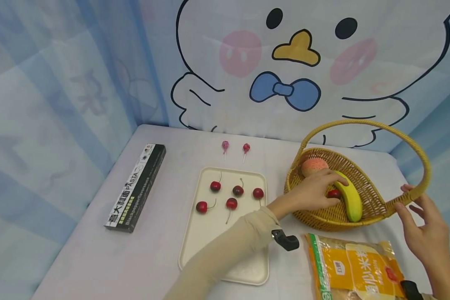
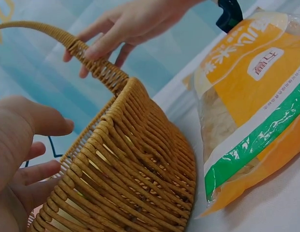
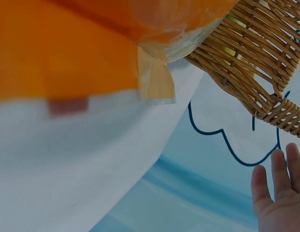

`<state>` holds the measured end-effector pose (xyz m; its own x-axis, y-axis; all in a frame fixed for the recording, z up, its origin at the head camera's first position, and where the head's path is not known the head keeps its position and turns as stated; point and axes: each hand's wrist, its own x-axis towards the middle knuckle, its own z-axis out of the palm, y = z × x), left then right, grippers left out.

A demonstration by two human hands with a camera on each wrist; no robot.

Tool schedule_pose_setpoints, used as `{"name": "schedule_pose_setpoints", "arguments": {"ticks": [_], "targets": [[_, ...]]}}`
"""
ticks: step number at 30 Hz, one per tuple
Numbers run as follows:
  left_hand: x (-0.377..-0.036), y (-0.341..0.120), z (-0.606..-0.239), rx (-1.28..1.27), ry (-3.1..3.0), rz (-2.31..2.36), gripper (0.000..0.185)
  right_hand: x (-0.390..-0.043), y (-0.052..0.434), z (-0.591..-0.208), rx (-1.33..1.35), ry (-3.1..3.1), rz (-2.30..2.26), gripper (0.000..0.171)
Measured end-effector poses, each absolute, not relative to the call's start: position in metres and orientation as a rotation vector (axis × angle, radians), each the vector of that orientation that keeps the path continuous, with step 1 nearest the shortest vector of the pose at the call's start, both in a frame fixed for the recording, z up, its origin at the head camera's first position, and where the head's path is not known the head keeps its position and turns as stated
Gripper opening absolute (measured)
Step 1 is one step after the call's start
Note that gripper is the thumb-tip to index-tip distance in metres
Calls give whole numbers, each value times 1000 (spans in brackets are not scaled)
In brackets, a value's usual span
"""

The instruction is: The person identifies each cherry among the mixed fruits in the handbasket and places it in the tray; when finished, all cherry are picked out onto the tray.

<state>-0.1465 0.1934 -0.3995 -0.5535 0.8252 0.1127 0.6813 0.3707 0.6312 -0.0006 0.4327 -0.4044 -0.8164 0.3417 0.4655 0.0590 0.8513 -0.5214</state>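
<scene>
The bench (image 1: 97, 258) is white, with blue curtain walls around; the left hand (image 1: 312, 192) pinches, it seems, a cherry (image 1: 334, 193) inside the basket (image 1: 375, 204); the right hand (image 1: 423, 233), fingers straight, touches the basket handle.

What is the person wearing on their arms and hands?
The left arm wears a long, snug beige sleeve reaching to the wrist. Both hands are bare: the left hand and the right hand have no gloves or rings showing. A small black device is strapped under the left wrist, another by the right.

Tan woven basket (image 1: 318, 216); yellow banana (image 1: 350, 199); red cherries (image 1: 231, 203); cream tray (image 1: 210, 233)
</scene>
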Motion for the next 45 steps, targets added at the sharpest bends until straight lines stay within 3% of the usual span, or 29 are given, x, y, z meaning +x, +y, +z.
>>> {"name": "schedule_pose_setpoints", "arguments": {"ticks": [18,36,45], "targets": [[-150,219,-397,1341,2368,729,51,1,434,-403,-307,-2464,668,55],[-146,237,-397,999,2178,772,77,2,437,-403,-214,-2445,691,56],[-143,239,-400,941,2218,733,77,1,438,-403,-179,-2448,686,56]]}}
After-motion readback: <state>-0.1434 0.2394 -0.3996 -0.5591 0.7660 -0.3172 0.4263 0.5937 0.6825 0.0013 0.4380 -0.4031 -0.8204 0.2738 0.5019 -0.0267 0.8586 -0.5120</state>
